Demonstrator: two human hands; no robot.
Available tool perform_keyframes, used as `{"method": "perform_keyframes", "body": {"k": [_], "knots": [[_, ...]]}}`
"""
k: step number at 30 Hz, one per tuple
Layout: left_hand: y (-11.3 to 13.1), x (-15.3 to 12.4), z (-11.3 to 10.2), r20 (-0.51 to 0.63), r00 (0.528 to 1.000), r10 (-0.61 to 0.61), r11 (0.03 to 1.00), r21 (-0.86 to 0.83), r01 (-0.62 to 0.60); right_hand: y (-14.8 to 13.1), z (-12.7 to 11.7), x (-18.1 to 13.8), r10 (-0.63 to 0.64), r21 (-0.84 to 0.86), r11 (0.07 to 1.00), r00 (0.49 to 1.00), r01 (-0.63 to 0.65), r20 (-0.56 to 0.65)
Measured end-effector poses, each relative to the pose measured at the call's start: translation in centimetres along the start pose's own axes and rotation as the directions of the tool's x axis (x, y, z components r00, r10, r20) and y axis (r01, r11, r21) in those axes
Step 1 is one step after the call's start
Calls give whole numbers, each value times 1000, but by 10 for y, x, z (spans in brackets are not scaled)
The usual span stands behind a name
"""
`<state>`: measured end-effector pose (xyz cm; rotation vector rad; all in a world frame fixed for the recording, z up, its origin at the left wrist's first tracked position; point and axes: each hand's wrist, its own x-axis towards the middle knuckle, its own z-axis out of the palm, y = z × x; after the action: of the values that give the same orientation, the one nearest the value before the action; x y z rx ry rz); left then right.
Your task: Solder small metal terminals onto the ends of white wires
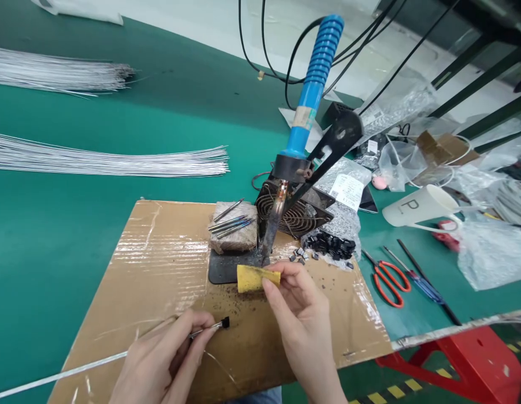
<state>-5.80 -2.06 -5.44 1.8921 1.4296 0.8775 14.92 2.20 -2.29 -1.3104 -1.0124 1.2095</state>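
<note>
My left hand is closed in a pinch on a thin white wire whose far end carries a small black part. The wire trails off to the lower left. My right hand pinches a yellow sponge between thumb and fingers, holding it just under the tip of a blue-handled soldering iron. The iron leans in a black stand over a dark metal plate. Both hands hover over a taped cardboard sheet.
Bundles of white wires lie on the green table at the left. A block with metal tips, a small fan, black parts, red scissors, a white cup and plastic bags sit to the right.
</note>
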Motion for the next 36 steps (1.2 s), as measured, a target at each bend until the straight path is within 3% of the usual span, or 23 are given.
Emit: {"method": "perform_keyframes", "body": {"k": [10,16,23,32,36], "knots": [[1,2,1,-22,1000,-8,999,-39,7,-2,5,1,14,82,996,1000,-16,26],[-1,0,-1,6,1000,2,1000,-12,-2,-7,13,-4,-23,86,996,997,29,-75],[2,1,3,-52,998,-30,999,-38,28,1,14,-1,0,124,992,994,14,-114],[-2,0,-1,7,1000,24,1000,1,-24,-1,7,5,-43,98,994,993,53,-107],[1,2,-1,-9,999,31,999,20,-31,-3,6,3,-51,89,995,998,54,-37]]}}
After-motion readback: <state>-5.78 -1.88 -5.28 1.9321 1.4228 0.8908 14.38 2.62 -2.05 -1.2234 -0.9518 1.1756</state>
